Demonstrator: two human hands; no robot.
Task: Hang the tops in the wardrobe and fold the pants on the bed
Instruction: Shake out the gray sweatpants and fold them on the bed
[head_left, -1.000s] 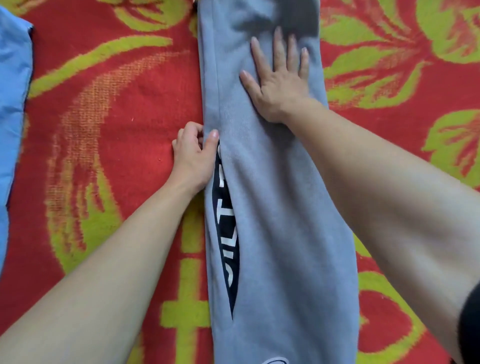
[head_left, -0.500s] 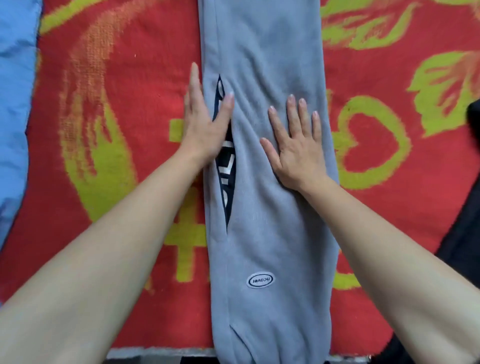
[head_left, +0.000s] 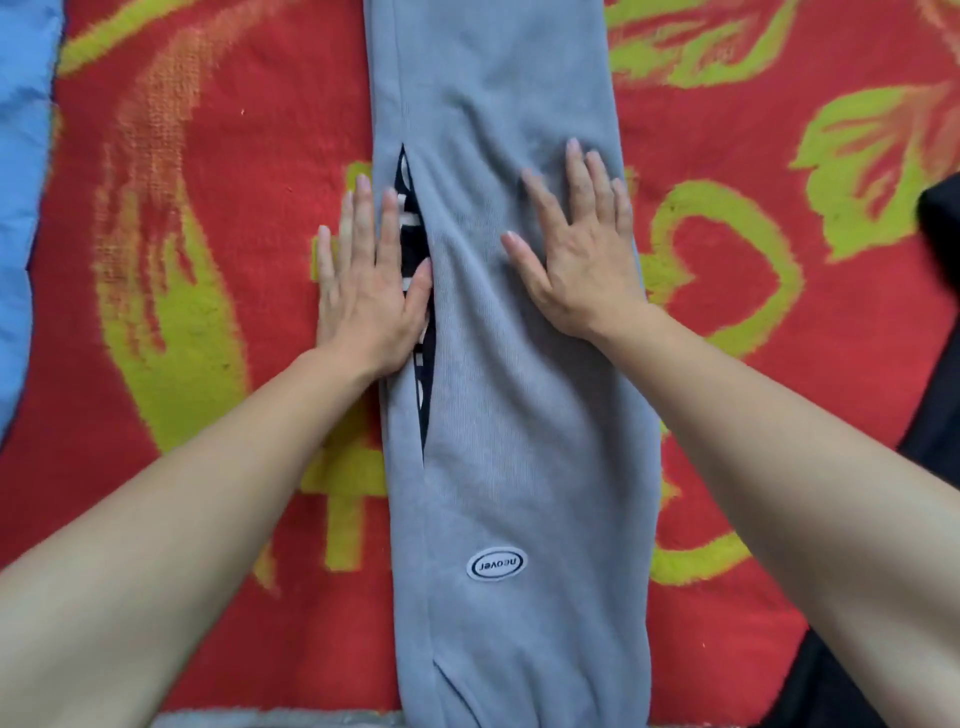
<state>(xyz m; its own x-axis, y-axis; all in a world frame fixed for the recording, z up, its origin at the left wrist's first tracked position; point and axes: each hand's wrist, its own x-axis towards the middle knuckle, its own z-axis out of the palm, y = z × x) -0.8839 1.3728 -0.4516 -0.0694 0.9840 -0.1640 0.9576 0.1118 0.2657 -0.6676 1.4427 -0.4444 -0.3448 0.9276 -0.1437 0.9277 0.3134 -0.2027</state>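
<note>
A pair of grey pants (head_left: 519, 415) lay lengthwise down the middle of the bed, folded into one long narrow strip that ran from the far edge of the view to the near edge. They rested on a red blanket (head_left: 208, 234) patterned with yellow-green shapes.

The left hand (head_left: 369, 280) lay flat with its fingers straight and slightly spread, gripping nothing. It straddled the left edge of the pants, with the outer fingers on the blanket and the inner fingers and thumb on the cloth. Under that hand the grey layers gaped in a long slit, and a dark strip with white lettering (head_left: 410, 244) showed through it. The lettering was partly covered and could not be read.

The right hand (head_left: 576, 249) was also released and flat, with its fingers splayed. It pressed on the right half of the pants just inside their right edge. Soft wrinkles fanned out in the cloth around it.

Nearer along the strip, a white oval label (head_left: 496, 565) sat on the grey fabric. It was well apart from both hands.

A blue cloth (head_left: 23, 182) lay along the far left edge of the blanket. A dark fabric (head_left: 943, 228) showed at the right edge, and more of it appeared toward the near right corner.
</note>
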